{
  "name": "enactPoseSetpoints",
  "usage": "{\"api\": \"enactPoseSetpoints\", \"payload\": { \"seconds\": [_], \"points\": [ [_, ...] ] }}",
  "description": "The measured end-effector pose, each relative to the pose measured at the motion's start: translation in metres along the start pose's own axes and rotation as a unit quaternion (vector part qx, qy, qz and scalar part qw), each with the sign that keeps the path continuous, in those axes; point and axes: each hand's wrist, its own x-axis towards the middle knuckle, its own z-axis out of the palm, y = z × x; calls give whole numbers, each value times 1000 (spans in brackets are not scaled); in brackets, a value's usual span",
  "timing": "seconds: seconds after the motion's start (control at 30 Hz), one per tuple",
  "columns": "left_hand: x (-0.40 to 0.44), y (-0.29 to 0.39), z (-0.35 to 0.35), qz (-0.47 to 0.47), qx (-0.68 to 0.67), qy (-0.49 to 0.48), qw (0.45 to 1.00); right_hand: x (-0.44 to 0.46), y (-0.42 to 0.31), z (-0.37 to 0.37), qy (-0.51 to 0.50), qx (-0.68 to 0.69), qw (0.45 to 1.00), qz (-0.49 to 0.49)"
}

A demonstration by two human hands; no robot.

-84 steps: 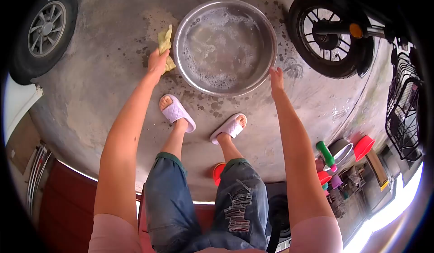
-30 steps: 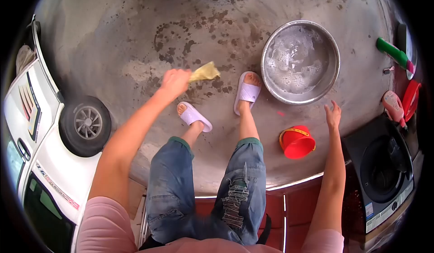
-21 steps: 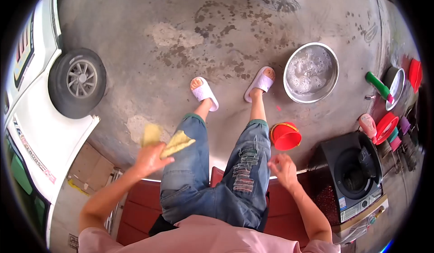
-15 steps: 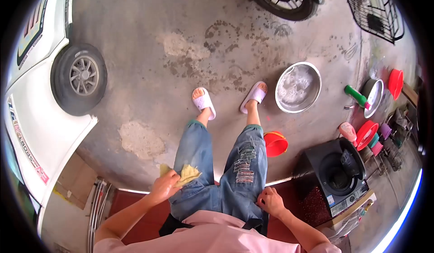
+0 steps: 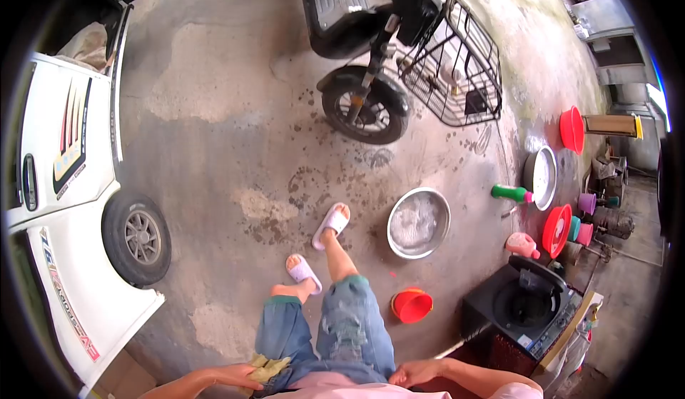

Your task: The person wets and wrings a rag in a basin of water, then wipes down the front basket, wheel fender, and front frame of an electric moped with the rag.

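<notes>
Left hand (image 5: 241, 376) grips cloth (image 5: 268, 367) bunched past its fingertips; a firm pinch seems best. Right hand (image 5: 419, 372) curls, hold unclear.

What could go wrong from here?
A slipper might slide on the dark, wet-looking spots on the floor. The basin of sudsy water stands to the right of both slippers, so a misstep might splash it. The yellow cloth in the left hand, if damp, may wet the jeans beside it.
</notes>
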Motion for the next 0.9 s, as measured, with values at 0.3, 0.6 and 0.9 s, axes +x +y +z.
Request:
{"api": "enactPoseSetpoints", "payload": {
  "seconds": [0.3, 0.6, 0.9],
  "points": [
    [21, 145, -128, 65, 114, -64, 989, -21, -83, -128, 361, -298, 882, 47],
    [19, 129, -263, 149, 157, -212, 953, 11, -94, -218, 75, 168, 976, 113],
    [152, 367, -444, 219, 34, -39, 974, 130, -222, -474, 328, -143, 906, -224]
  ]
}}
